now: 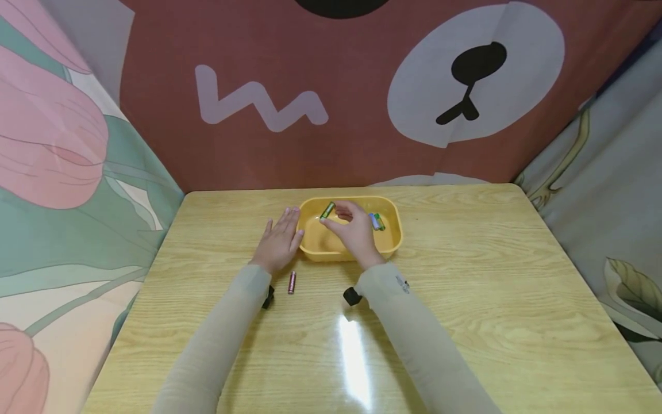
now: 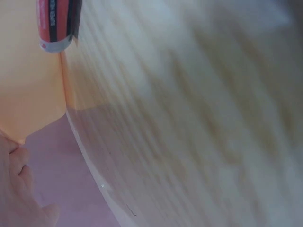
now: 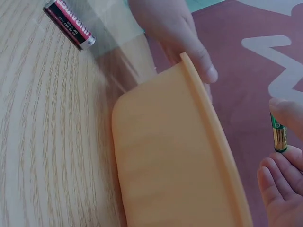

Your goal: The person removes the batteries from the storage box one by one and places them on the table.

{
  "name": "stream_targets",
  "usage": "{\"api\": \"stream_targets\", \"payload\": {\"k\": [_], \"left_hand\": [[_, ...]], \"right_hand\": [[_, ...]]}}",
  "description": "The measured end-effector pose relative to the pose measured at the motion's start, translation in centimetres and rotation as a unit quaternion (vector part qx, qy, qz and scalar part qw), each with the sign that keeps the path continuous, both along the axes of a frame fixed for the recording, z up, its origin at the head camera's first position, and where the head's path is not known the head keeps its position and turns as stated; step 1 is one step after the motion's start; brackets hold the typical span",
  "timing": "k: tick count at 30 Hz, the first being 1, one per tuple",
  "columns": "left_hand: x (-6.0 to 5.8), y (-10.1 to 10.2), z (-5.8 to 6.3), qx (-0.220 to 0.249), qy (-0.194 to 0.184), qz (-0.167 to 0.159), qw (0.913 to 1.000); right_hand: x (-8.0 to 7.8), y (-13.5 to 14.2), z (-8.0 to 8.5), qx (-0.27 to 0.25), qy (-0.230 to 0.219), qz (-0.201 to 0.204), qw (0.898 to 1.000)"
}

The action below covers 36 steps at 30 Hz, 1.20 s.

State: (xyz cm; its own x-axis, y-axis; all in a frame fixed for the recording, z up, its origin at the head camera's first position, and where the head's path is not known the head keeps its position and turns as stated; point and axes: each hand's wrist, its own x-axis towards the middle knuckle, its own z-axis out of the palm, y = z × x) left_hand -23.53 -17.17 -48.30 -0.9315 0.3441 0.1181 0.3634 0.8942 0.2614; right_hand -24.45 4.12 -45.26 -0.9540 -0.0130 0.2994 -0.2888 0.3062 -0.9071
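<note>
Over the yellow plastic tray point(image 1: 331, 253), my right hand point(image 1: 357, 233) pinches a green and gold battery point(image 1: 327, 210) between thumb and fingers. The right wrist view shows this battery point(image 3: 280, 135) upright between the thumb and fingertips point(image 3: 279, 163). My left hand point(image 1: 278, 242) lies along the tray's left end with its fingers extended, touching the rim. A red and black battery point(image 1: 292, 282) rests on the table in front of the tray, near the left wrist. Inside the tray, at its right end, are a blue battery point(image 1: 373, 221) and a green battery point(image 1: 380, 222).
The tray stands toward the back of a light wood table point(image 1: 491, 299). Behind the table hangs a reddish-brown cloth point(image 1: 351, 132) with a cartoon animal face, and printed curtains flank both sides. Each wrist wears a small black camera point(image 1: 352, 296).
</note>
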Motion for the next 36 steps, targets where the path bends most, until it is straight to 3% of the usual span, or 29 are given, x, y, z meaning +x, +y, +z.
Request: {"api": "stream_targets", "payload": {"k": [9,17,22,36], "left_hand": [[-0.2,0.0,-0.3,-0.001,0.008,-0.001,1.0],[0.0,0.1,-0.1,-0.004,0.003,0.001,1.0],[0.0,0.2,-0.1,-0.002,0.004,0.002,1.0],[0.0,0.0,-0.2,-0.009,0.012,0.001,0.9999]], "right_hand": [[1.5,1.2,0.7,-0.022,-0.007,0.011,1.0],[3.2,1.6,1.3,0.008,0.018,0.021,1.0],[4.2,1.7,1.5,0.026,0.01,0.031,0.999],[6.4,2.0,0.7,0.029,0.025,0.064,0.997]]}}
